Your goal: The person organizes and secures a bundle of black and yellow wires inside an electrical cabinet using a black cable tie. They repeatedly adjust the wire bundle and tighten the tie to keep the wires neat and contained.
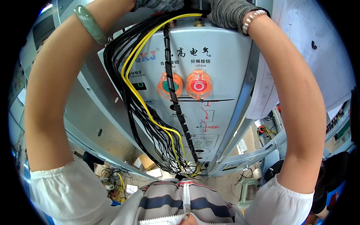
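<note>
Both my arms reach up to the top of a light grey electrical switch panel (pixel 228 48). My left hand (pixel 160 3), in a grey knit glove, is cut off by the upper edge, its fingers out of sight. Beside the upper end of the wire bundle is my right hand (pixel 229 13), gloved the same way; its fingers are hidden. The bundle of black wires (pixel 114 56) droops over the panel's left side, with yellow wires (pixel 129 62) among it. A black spiral-wrapped cable (pixel 173 84) hangs down the middle, crossing beside the green push button (pixel 165 87).
A red push button (pixel 199 86) under an orange clear cover sits right of the cable. Paper drawings (pixel 300 52) hang at the right. Loose wire ends gather at the panel's foot. A pale green stool (pixel 247 191) stands below right, near another person's dark sleeve (pixel 326 183).
</note>
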{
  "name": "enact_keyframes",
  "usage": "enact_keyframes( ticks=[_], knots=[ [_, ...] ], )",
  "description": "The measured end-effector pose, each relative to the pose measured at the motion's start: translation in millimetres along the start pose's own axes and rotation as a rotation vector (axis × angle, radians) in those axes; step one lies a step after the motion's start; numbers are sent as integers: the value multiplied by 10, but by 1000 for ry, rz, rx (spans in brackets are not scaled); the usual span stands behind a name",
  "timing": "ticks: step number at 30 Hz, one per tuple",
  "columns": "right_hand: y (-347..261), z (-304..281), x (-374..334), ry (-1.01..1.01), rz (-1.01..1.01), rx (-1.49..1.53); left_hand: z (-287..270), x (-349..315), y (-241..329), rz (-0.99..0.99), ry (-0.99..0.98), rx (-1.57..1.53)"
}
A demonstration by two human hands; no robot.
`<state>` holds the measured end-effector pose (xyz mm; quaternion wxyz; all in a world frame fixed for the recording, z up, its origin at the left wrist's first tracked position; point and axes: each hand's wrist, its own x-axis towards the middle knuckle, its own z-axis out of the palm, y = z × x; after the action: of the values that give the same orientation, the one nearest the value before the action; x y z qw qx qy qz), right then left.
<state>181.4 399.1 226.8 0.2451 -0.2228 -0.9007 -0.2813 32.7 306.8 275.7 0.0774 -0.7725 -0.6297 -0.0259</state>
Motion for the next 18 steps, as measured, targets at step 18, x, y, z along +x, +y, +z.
enact_keyframes(
  ticks=[18],
  knots=[
    [-64, -114, -209, -8, 58, 208, 39, -123, 353, -280, 268, -251]
  ],
)
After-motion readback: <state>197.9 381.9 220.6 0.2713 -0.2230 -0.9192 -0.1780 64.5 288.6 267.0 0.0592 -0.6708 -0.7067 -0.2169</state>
